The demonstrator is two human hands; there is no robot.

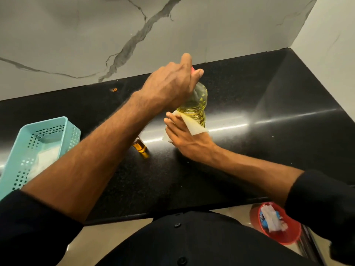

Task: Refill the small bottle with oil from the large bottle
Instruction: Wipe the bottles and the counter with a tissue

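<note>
The left hand point(172, 83) curls its fingers round the red cap point(192, 69) of the large bottle point(196, 104). The right hand point(186, 138), fingers straight, presses white paper point(195, 126) on it.

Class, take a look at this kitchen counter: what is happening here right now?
A person's left hand grips the red cap of the large bottle, upright on the black counter. The right hand presses a white tissue against its side. The small bottle, holding some amber oil, stands nearby, partly behind the left forearm.
</note>
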